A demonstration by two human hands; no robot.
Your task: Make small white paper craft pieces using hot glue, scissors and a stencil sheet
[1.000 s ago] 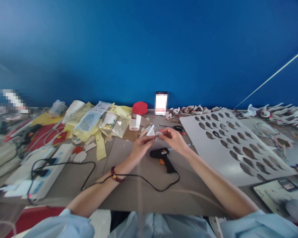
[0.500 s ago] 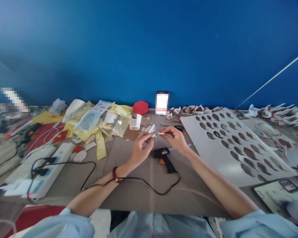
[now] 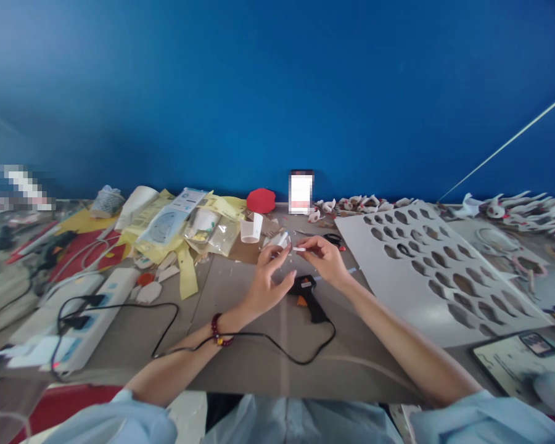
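Note:
My right hand pinches a small white piece between thumb and fingertips, above the table's middle. Close by on the left is my left hand, its thumb spread away from the fingers. Its forefinger tip reaches to the left end of the white piece; whether they touch I cannot tell. Below the hands lies a black glue gun with an orange trigger, its nozzle end partly behind my left thumb. A white stick-like item shows just behind my left fingers.
A cut-out white sheet lies at right, with white bird-like figures behind it. At left is a power strip, whose black cord crosses my left forearm. Yellow packets, a paper cup and a phone stand farther back.
My left thumb and fingers have parted, the thumb swinging right over the glue gun's nozzle end. My right hand keeps the white piece in nearly the same spot.

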